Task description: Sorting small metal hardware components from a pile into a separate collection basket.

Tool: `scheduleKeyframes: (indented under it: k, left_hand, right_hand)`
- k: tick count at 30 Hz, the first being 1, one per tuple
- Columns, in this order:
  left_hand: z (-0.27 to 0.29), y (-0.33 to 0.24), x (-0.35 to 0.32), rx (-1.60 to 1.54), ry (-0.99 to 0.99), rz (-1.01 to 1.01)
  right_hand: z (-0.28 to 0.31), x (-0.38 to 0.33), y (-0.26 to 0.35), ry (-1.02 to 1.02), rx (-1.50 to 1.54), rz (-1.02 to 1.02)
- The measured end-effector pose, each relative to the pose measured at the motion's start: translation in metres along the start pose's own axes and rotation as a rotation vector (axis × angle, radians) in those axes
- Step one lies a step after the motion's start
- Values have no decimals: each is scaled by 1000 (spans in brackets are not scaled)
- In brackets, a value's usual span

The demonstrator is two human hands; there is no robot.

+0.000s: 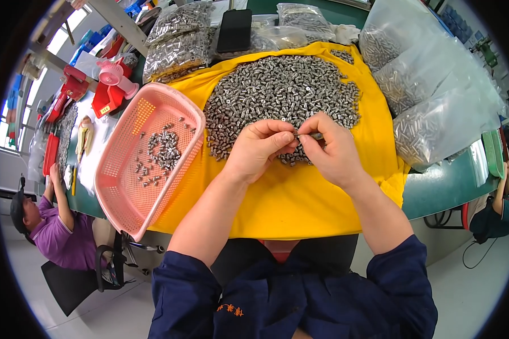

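My left hand [260, 148] and my right hand [332, 151] meet over the near edge of a big heap of small silvery metal cylinders [271, 85]. Both are closed, thumb against forefinger, on a small metal part [298, 136]. Fingertips cover most of this part, so its exact shape is hidden. Beneath the heap a yellow cloth [254, 209] covers the table. To the left of my hands stands a pink plastic basket [127, 195] with perforated walls, holding a loose scatter of similar metal parts [165, 150].
Bags of metal parts [178, 48] and a black phone [234, 31] lie at the back. More clear bags [418, 127] line the right side. A pink fan [114, 76] and a red bin [106, 100] stand left. One person [68, 226] sits left, another [495, 212] right.
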State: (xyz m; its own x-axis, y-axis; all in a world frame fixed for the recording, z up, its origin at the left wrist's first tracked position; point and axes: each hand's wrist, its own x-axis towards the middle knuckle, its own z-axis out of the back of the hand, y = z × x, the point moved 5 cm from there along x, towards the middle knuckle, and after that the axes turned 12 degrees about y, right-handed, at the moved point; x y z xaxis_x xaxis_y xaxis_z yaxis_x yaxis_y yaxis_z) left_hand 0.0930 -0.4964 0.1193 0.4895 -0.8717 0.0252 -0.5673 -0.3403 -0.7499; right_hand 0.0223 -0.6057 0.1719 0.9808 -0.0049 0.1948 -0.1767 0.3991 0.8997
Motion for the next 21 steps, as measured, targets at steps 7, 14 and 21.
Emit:
scheduleKeyframes:
  k: [7,14,21]
  left_hand:
    - [-1,-7,0,344,-47,-28]
    - [-7,-13,1,412,-99,-94]
    - [-1,-95,-51,1061,-498,-571]
  right_hand:
    - [-3,-2,10,-64,-339,168]
    - [-5,-1,-7,-72,-39,-45]
    - [17,0,-37,-162,370,-187]
